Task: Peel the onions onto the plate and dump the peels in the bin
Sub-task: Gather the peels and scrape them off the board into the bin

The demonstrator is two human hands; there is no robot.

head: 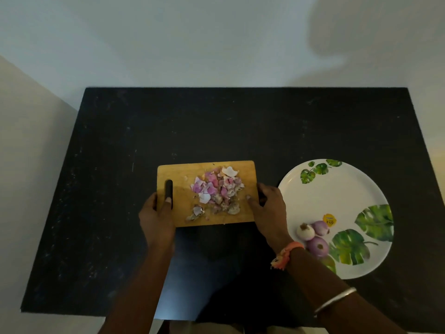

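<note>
On the black table (240,128) sat a wooden cutting board (183,179), right in front of the person. Both hands held the board, one at each short end. The left hand (156,213) gripped the left end. Its thumb lay on top, next to the dark slot (169,189) cut in the board, and its fingers curled round the edge. The right hand (267,203) gripped the right end, with its thumb on the wood and its fingers wrapped round the side. I could not tell if the board was resting on the table or lifted a little.

A pile of onion peels (216,189) lay on the board, more toward the right half. The peels were pink, white and brown.

To the right of the board was a big white plate (337,179) with green leaves painted on it. Three peeled onions (315,235) sat close together on the near left part of the plate, just beside the right wrist. A small yellow sticker (329,220) was on the plate next to the onions.

The right wrist wore an orange thread band (286,254). Higher up that arm was a silver bangle (334,301).
</note>
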